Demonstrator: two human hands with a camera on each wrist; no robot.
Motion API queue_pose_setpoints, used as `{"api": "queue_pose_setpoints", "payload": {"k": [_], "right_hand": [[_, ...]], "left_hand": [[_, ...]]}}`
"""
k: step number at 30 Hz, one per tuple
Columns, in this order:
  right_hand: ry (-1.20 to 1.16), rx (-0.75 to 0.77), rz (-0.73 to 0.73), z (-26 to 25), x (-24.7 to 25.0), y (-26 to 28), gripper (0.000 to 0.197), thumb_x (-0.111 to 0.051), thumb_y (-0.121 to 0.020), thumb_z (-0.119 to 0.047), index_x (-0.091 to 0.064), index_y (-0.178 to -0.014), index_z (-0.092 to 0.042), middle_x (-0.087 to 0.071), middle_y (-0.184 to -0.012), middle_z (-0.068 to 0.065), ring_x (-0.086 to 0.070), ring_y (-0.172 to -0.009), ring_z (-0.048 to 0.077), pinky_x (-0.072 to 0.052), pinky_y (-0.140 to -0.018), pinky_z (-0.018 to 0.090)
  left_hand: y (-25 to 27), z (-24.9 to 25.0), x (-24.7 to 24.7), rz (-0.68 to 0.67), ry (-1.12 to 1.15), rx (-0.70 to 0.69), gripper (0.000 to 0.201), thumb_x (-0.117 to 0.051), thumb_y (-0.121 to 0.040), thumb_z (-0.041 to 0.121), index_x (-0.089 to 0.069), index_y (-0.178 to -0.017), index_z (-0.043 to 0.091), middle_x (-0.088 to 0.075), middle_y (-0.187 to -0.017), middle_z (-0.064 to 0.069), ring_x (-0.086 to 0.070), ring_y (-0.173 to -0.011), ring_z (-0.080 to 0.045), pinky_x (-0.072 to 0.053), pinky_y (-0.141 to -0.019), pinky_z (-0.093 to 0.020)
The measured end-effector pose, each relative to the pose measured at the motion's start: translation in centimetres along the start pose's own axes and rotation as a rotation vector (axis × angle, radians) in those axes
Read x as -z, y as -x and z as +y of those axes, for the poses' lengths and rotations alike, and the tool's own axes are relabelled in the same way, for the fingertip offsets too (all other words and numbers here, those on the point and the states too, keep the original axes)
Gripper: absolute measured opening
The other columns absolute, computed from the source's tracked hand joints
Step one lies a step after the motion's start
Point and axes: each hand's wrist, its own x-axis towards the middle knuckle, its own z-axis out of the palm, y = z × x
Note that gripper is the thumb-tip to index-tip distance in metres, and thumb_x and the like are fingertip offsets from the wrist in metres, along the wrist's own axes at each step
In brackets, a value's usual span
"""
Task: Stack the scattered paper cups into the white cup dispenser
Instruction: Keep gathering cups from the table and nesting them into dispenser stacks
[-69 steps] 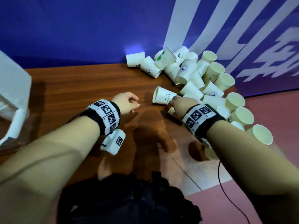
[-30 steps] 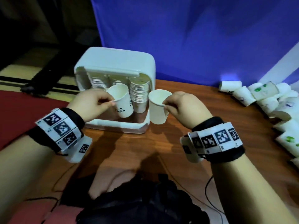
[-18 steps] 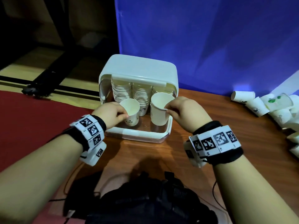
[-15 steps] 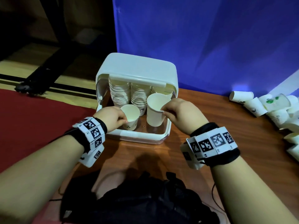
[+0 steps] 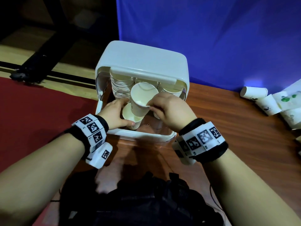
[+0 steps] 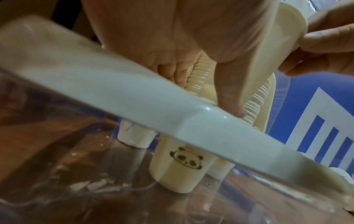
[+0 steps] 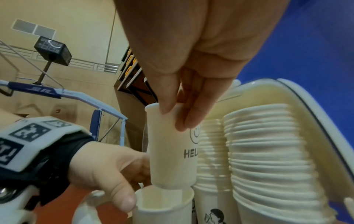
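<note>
Left hand (image 5: pixel 116 112) grips lower cup (image 7: pixel 162 207) upright on dispenser (image 5: pixel 143 62) floor, steadying it; right hand (image 5: pixel 169 108) pinches upper cup (image 5: pixel 140 101) rim, base entering for nesting.

Wooden table (image 5: pixel 228 121) before a blue backdrop (image 5: pixel 211 38) (red floor (image 5: pixel 40 111) left)

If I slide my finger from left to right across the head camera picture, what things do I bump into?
Red floor mat → left hand → the cup it holds → the cup held by the right hand → right hand → wooden table → scattered paper cups.
</note>
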Motion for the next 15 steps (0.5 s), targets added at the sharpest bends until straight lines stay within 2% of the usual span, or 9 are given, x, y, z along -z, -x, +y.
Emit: {"api": "queue_pose_setpoints", "payload": {"k": [2, 3, 6, 9, 12, 15], "right_hand": [[-0.009, 0.027, -0.061, -0.1, -0.8, -0.8, 0.03, -0.049, -0.087, -0.023, -0.068, -0.105, -0.007, -0.064, -0.106, 0.016, -0.059, -0.101, 0.032, -0.049, -0.084, 0.04], [-0.007, 0.03, -0.1, -0.1, -1.4, -1.3, 0.028, -0.051, -0.089, -0.021, -0.068, -0.107, -0.007, -0.063, -0.109, 0.015, -0.058, -0.105, 0.031, -0.048, -0.087, 0.04], [0.069, 0.003, -0.259, 0.0, -2.8, -2.2, 0.028, -0.05, -0.091, -0.018, -0.065, -0.113, -0.013, -0.059, -0.118, 0.011, -0.053, -0.112, 0.026, -0.044, -0.092, 0.035], [0.134, -0.034, -0.345, 0.1, -4.0, -2.8, 0.029, -0.049, -0.09, -0.016, -0.064, -0.114, -0.016, -0.057, -0.12, 0.009, -0.051, -0.114, 0.026, -0.042, -0.09, 0.03], [0.167, -0.077, -0.418, 0.1, -4.9, -3.2, 0.03, -0.048, -0.092, -0.018, -0.062, -0.118, -0.02, -0.054, -0.128, 0.007, -0.048, -0.12, 0.026, -0.039, -0.096, 0.031], [0.172, -0.076, -0.444, 0.1, -5.3, -3.7, 0.03, -0.048, -0.092, -0.018, -0.062, -0.119, -0.02, -0.055, -0.13, 0.006, -0.048, -0.121, 0.026, -0.04, -0.098, 0.031]], "left_hand": [[-0.4, -0.2, -0.3, -0.028, 0.093, 0.008, 0.092, -0.075, -0.048, 0.056, -0.046, -0.128, 0.019, -0.056, -0.123, -0.008, -0.053, -0.113, -0.024, -0.045, -0.097, -0.045], [-0.7, -0.5, -0.5, -0.032, 0.135, 0.009, 0.09, -0.075, -0.047, 0.055, -0.048, -0.125, 0.018, -0.057, -0.122, -0.007, -0.054, -0.112, -0.023, -0.046, -0.096, -0.044], [-0.9, -0.5, -0.6, -0.047, 0.183, -0.006, 0.076, -0.084, -0.06, 0.03, -0.049, -0.126, 0.014, -0.057, -0.124, -0.007, -0.054, -0.112, -0.021, -0.045, -0.096, -0.037], [-1.3, -1.0, -0.7, -0.052, 0.178, -0.023, 0.077, -0.084, -0.062, 0.024, -0.046, -0.128, 0.016, -0.053, -0.124, -0.003, -0.051, -0.112, -0.017, -0.041, -0.093, -0.029], [-1.3, -1.4, -0.8, -0.073, 0.142, -0.021, 0.084, -0.085, -0.059, 0.028, -0.042, -0.131, 0.02, -0.051, -0.128, -0.005, -0.049, -0.117, -0.02, -0.041, -0.102, -0.039], [-1.3, -1.8, -0.7, -0.091, 0.121, 0.006, 0.089, -0.085, -0.058, 0.028, -0.038, -0.134, 0.022, -0.047, -0.133, -0.007, -0.047, -0.121, -0.023, -0.04, -0.104, -0.044]]}}
